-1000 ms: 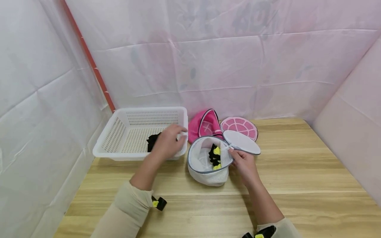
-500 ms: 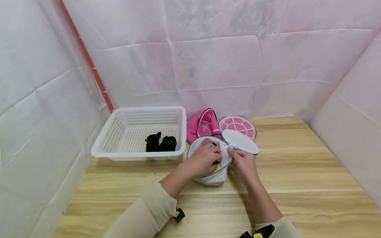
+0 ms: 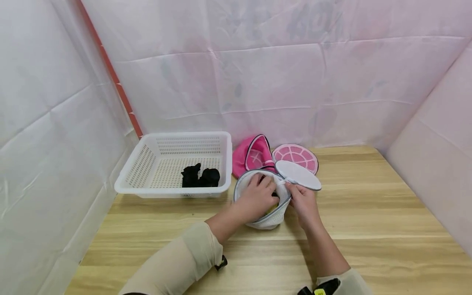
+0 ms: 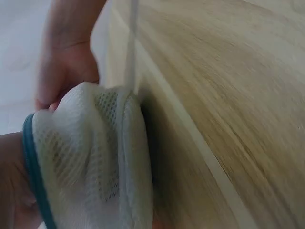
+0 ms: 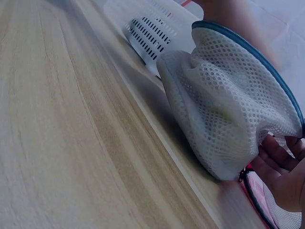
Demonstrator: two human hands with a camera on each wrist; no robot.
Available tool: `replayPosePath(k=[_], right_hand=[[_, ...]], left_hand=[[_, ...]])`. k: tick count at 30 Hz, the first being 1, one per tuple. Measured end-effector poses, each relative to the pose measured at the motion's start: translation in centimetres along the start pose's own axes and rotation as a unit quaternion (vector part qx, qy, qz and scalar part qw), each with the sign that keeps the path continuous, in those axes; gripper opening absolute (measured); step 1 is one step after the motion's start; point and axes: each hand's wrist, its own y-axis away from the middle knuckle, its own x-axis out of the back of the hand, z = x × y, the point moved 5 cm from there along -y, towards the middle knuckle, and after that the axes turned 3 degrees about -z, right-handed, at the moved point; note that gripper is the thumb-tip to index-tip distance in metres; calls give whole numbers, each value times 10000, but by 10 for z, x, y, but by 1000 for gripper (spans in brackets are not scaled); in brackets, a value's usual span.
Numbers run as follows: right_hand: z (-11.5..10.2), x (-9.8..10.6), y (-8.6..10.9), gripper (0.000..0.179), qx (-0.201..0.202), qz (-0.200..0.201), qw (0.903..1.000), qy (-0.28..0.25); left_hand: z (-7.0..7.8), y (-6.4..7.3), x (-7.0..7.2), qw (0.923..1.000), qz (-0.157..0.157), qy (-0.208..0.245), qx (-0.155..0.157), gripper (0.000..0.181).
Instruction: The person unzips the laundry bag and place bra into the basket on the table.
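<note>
A white mesh laundry bag (image 3: 271, 223) with a grey-blue zip rim sits on the wooden table, its round lid (image 3: 298, 175) folded back to the right. My left hand (image 3: 257, 198) reaches down inside the bag; its fingertips are hidden there, and I cannot tell whether they hold anything. A bit of yellow and black (image 3: 273, 208) shows beside the fingers in the bag. My right hand (image 3: 305, 205) pinches the bag's rim where the lid joins it. In the right wrist view, its fingers bend at the mesh (image 5: 228, 105) just below the zip.
A white plastic basket (image 3: 173, 191) stands at the left, holding two black bundles of cloth (image 3: 189, 177). Behind the white bag lies a pink laundry bag (image 3: 241, 157) with its mouth unzipped and its round pink lid (image 3: 295, 155) laid out. White sheeting hangs behind and at both sides.
My left hand has moved right from over the basket into the white bag, uncovering the two black bundles. My right hand keeps its pinch on the rim.
</note>
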Motion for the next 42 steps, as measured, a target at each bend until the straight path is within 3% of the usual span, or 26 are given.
replayPosePath(k=[3,5,9,18,21,26,30,34,37,39,42], right_hand=[[0,0,0,32,30,8,10000,-22],[0,1,0,33,45,39,10000,40],[0,3,1,33,18,112,9998,144],[0,2,0,32,-3,85,9997,228],[0,2,0,28,16,62,9997,229],[1,3,0,27,88,113,9994,300],[2,4,0,29,110,175,9992,351],[3,5,0,30,58,236,9987,457],[3,4,0,30,63,211,9986,489],[3,4,-1,30,74,202,9984,517],[3,4,-2,31,93,204,9985,505]], left_hand=[[7,-5,1,9987,-68,-436,-248,26],[9,-7,-2,9975,-323,-540,-332,28],[9,-9,-10,9958,-826,-325,-217,36],[8,-12,-26,9953,-957,59,-125,37],[5,-13,-29,9952,-932,287,-75,35],[-3,-11,-28,9957,-574,723,-46,35],[-14,-11,-22,9870,-267,1564,271,35],[-28,-10,-14,9634,99,2549,820,43],[-39,-8,-8,9321,626,3379,1142,49],[-47,-6,-3,8994,1148,4012,1303,50],[-61,0,6,8322,2015,5001,1290,50]])
